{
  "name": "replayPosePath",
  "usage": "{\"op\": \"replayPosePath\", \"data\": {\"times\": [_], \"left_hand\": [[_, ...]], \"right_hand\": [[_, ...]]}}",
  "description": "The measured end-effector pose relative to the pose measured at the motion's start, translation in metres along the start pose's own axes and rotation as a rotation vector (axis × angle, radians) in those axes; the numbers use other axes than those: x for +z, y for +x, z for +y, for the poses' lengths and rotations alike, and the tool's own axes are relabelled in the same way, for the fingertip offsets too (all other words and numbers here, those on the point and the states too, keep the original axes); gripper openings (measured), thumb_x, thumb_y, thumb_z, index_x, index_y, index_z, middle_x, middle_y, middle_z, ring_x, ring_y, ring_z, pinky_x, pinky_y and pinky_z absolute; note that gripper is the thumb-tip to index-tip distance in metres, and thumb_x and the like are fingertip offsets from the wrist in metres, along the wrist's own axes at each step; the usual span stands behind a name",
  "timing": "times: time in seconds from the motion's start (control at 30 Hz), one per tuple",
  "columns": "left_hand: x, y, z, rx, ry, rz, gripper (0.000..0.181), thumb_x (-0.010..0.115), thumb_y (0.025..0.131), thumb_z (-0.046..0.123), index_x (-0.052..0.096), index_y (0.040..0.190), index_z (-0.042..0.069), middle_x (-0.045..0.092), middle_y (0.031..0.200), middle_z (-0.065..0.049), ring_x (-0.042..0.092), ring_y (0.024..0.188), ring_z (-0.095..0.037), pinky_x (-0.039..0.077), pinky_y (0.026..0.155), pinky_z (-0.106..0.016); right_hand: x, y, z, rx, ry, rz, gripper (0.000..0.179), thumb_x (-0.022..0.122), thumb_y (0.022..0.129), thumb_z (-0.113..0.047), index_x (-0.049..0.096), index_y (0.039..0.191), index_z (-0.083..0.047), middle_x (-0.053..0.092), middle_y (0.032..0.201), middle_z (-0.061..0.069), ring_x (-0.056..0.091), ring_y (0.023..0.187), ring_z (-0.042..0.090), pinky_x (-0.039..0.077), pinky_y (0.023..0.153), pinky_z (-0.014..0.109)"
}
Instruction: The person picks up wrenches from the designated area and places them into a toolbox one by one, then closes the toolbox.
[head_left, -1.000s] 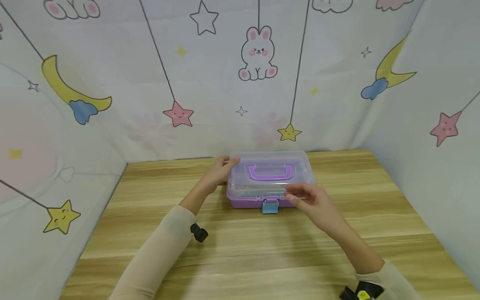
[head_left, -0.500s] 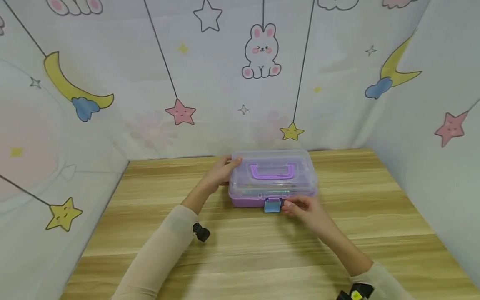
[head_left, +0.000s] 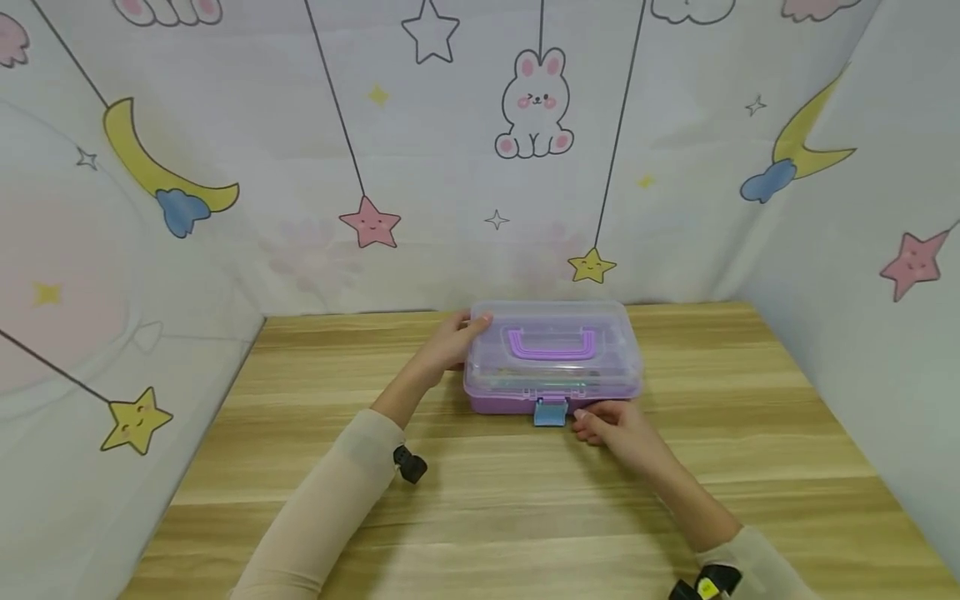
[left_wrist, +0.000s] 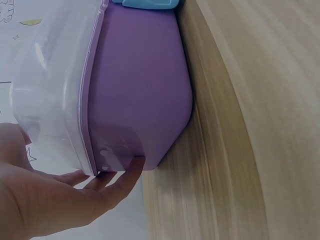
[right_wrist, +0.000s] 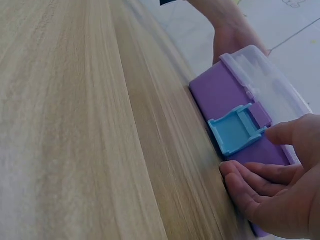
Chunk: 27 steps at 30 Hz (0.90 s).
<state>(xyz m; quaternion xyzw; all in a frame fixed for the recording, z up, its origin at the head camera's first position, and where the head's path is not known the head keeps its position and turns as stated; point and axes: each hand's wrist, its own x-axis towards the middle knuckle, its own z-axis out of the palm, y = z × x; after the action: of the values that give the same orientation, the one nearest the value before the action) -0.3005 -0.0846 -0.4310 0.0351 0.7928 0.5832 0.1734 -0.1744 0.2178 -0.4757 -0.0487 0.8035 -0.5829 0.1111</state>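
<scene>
A purple plastic storage box [head_left: 502, 405] with a clear lid [head_left: 551, 313] stands at the back of the table. A purple handle [head_left: 552, 353] lies folded on the lid. My left hand [head_left: 452, 340] holds the box's left end, thumb over the lid's edge and fingers against the side, as the left wrist view [left_wrist: 65, 195] shows. On the front, a light blue latch [right_wrist: 235, 131] sticks outward, unfastened from the lid. Right beside it is my right hand [head_left: 618, 425], thumb tip at the latch's corner, loosely bent fingers low along the box front, nothing pinched between them.
Long thin items [head_left: 540, 381] show dimly through the lid. The wood-grain table [head_left: 480, 517] carries the box. Behind it hangs a white cloth [head_left: 442, 150] printed with stars and a rabbit, with more cloth at both sides.
My right hand has moved down from the lid's front right edge to the box front beside the latch. The left hand keeps its hold on the box. The head view has shifted slightly.
</scene>
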Motion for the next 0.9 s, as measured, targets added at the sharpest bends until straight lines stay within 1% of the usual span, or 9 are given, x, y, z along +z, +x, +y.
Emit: {"op": "replayPosePath", "data": {"times": [0.1,0.33,0.47,0.63,0.77,0.9], "left_hand": [[0.001,0.000,0.001,0.006,0.006,-0.004,0.079,0.054,0.105,0.062,0.038,0.163,0.009,0.052,0.155,-0.018,0.062,0.128,-0.035,0.055,0.102,-0.056],[0.002,0.001,-0.003,0.006,0.009,0.014,0.080,0.054,0.105,0.063,0.038,0.162,0.009,0.053,0.153,-0.018,0.063,0.126,-0.034,0.055,0.101,-0.055],[0.004,0.002,-0.006,0.003,0.010,0.012,0.078,0.053,0.106,0.061,0.039,0.162,0.009,0.054,0.152,-0.018,0.063,0.124,-0.034,0.056,0.100,-0.055],[0.004,0.002,-0.005,0.003,0.019,0.019,0.080,0.053,0.106,0.062,0.038,0.162,0.008,0.054,0.152,-0.017,0.063,0.124,-0.033,0.056,0.099,-0.054],[0.003,0.001,-0.002,0.008,0.020,0.029,0.079,0.053,0.106,0.062,0.039,0.162,0.008,0.053,0.154,-0.017,0.062,0.126,-0.034,0.057,0.098,-0.053],[0.002,0.001,-0.001,0.010,0.020,0.026,0.078,0.053,0.106,0.062,0.040,0.162,0.008,0.052,0.155,-0.018,0.062,0.127,-0.034,0.057,0.099,-0.052]], "right_hand": [[0.001,0.001,0.002,0.003,0.010,0.011,0.034,0.063,0.108,-0.017,0.070,0.113,0.016,0.076,0.105,0.023,0.076,0.094,0.028,0.063,0.082,0.034],[0.005,0.000,0.005,-0.029,0.019,-0.038,0.034,0.063,0.108,-0.015,0.068,0.119,0.017,0.075,0.110,0.025,0.074,0.095,0.025,0.062,0.081,0.031],[0.010,0.000,0.007,-0.013,0.020,-0.020,0.035,0.065,0.107,-0.016,0.067,0.122,0.016,0.075,0.106,0.023,0.074,0.095,0.025,0.061,0.081,0.030],[0.014,-0.001,0.006,-0.006,0.008,0.002,0.036,0.066,0.106,-0.016,0.066,0.123,0.016,0.075,0.103,0.022,0.073,0.095,0.026,0.061,0.081,0.030],[0.014,0.001,0.005,-0.016,-0.012,-0.008,0.036,0.068,0.105,-0.016,0.065,0.125,0.014,0.074,0.105,0.021,0.071,0.096,0.024,0.059,0.081,0.028],[0.014,0.002,0.006,-0.025,-0.035,-0.012,0.032,0.068,0.104,-0.014,0.066,0.123,0.011,0.074,0.105,0.019,0.068,0.093,0.020,0.057,0.079,0.027]]}}
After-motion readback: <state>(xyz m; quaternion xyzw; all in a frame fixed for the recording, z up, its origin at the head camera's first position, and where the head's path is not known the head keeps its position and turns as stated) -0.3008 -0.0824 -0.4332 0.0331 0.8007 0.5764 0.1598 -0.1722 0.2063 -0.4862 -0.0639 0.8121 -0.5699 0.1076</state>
